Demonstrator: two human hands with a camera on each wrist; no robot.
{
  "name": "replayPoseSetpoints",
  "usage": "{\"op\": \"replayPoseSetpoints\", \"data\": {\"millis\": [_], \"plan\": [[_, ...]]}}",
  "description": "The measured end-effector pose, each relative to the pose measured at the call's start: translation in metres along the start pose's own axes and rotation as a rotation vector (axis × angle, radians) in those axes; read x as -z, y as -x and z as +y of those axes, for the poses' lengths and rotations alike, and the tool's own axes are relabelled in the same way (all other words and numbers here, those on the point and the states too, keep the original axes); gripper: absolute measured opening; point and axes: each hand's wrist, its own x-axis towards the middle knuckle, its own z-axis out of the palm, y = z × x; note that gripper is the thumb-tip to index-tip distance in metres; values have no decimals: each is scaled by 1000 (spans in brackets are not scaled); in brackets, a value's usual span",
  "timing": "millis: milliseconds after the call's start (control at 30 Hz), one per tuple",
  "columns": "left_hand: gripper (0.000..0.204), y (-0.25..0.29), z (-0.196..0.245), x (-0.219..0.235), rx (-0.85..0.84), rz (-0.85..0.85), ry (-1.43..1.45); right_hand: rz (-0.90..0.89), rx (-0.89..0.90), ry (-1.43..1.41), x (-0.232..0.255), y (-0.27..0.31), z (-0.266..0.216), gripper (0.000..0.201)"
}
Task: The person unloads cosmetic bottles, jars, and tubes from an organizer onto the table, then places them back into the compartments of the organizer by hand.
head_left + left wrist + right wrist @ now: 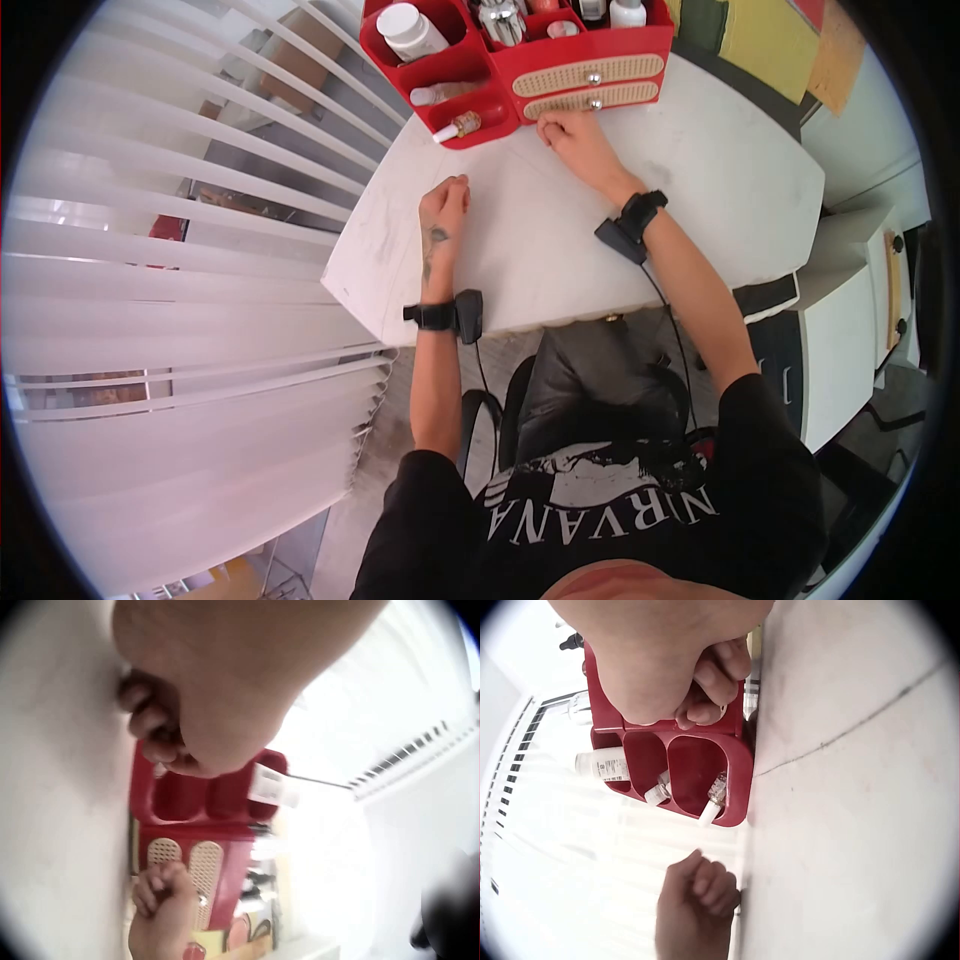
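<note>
My left hand [443,207] rests on the white table [530,260], its fingers curled in with nothing held. Farther forward, my right hand [580,148] lies just in front of the red organizer [640,46], close by its lower woven-front drawer [632,96]. Its fingers [716,682] are also folded toward the palm, with nothing visible in them. Both drawers look closed, each with a round silver knob. Open compartments on the organizer's left side hold a white bottle [410,32], a small tube [445,93] and a little glass bottle with a white cap [460,127].
White blinds [150,310] hang along the table's left side. More bottles [627,13] stand in the organizer's top. A white cabinet [835,350] is at the right, and cables [682,360] run down from both wrist cameras.
</note>
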Motion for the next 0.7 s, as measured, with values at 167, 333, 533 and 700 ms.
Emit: {"op": "replayPoseSetpoints", "data": {"millis": [167, 333, 533, 700], "plan": [[32, 141, -16, 52, 207, -699, 542, -11, -16, -14, 1, -3, -3, 19], [33, 299, -79, 53, 530, -1354, 711, -89, -24, 2, -5, -3, -14, 18], [33, 599, -220, 47, 809, -758, 520, -99, -19, 3, -5, -4, -16, 16], [38, 592, -237, 2, 918, -492, 741, -88, -50, -24, -3, -2, -19, 15]]}}
